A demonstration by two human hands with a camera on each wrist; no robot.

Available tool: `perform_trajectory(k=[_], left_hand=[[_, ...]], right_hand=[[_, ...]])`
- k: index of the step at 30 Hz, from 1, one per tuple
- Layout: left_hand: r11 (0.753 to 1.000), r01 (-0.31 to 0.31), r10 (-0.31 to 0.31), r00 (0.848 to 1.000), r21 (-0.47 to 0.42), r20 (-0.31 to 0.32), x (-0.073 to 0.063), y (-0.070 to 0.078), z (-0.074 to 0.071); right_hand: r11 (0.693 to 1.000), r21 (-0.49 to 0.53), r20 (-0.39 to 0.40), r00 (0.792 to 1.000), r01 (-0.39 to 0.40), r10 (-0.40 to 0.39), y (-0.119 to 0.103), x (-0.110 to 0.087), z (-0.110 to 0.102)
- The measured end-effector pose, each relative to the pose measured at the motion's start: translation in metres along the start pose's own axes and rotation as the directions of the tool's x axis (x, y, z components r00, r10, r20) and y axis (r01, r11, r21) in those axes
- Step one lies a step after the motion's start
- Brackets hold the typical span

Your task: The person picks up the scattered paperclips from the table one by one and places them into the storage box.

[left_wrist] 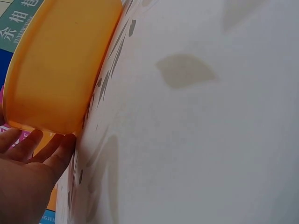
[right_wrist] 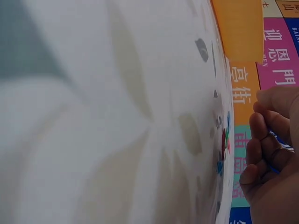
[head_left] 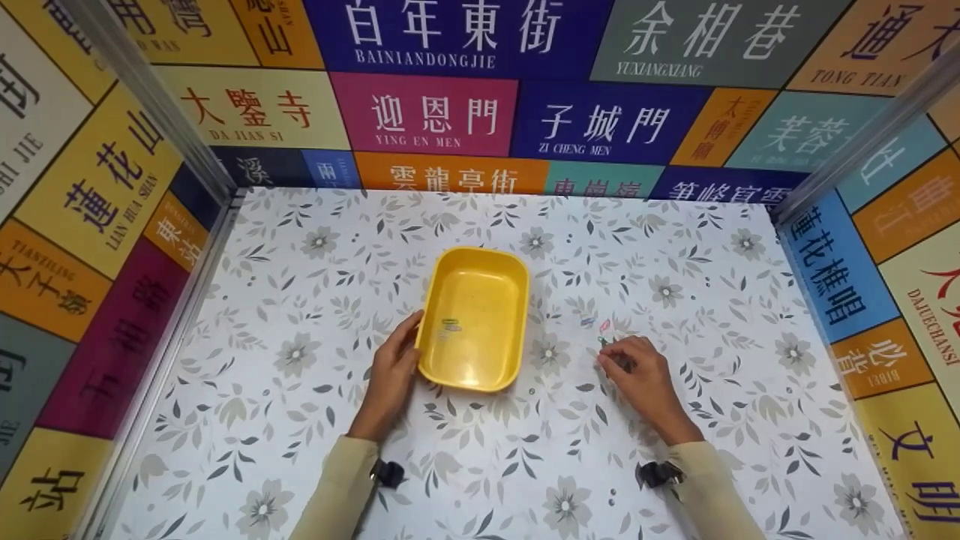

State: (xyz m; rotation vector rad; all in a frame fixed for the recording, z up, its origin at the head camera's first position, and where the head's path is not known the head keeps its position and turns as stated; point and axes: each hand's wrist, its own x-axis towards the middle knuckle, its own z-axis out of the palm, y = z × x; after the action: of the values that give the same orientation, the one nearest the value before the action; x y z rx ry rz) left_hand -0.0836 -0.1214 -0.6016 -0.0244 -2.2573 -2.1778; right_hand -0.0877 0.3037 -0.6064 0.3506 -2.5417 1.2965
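A yellow tray [head_left: 472,300] with rounded corners sits on the table. Inside lie several tiny coloured pieces [head_left: 450,325] that look like paper clips. My left hand [head_left: 394,367] touches the tray's left outer wall, its fingertips against the yellow side in the left wrist view. Over the table right of the tray is my right hand [head_left: 641,371], with its fingers loosely bent, thumb and index tips close together. Beside those fingertips lie a green clip [head_left: 602,341], a red clip [head_left: 604,325] and a blue clip [head_left: 587,322]. The right wrist view shows a coloured cluster [right_wrist: 225,140] on the table, apart from the fingers; nothing shows between them.
A white tablecloth [head_left: 330,435] with grey flowers and leaves covers the table. Panels [head_left: 435,112] with coloured street-name signs stand behind and at both sides, with metal corner posts [head_left: 180,112]. Each wrist wears a black band [head_left: 388,474].
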Motion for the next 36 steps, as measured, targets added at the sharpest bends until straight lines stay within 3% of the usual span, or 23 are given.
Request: perform_trajectory(k=[7,19,30,36], left_hand=[[1.0,0.002,-0.002,1.0,0.008,-0.005,0.0,0.0,0.001],[1.0,-0.001,0.001,1.0,0.017,-0.006,0.0,0.0,0.001],[1.0,-0.003,0.003,1.0,-0.018,0.0,0.001,-0.001,0.001],[1.0,0.007,-0.007,1.0,-0.002,-0.003,0.0,-0.001,0.001]], right_hand=[[0.999,-0.003,-0.014,0.999,-0.045,0.045,0.007,-0.006,-0.01],[0.998,-0.053,-0.027,0.999,-0.039,0.038,0.024,-0.013,-0.02],[0.991,-0.125,0.011,0.998,-0.056,0.058,0.03,-0.015,-0.021],[0.994,-0.104,0.026,0.999,-0.033,0.036,0.029,-0.015,-0.021]])
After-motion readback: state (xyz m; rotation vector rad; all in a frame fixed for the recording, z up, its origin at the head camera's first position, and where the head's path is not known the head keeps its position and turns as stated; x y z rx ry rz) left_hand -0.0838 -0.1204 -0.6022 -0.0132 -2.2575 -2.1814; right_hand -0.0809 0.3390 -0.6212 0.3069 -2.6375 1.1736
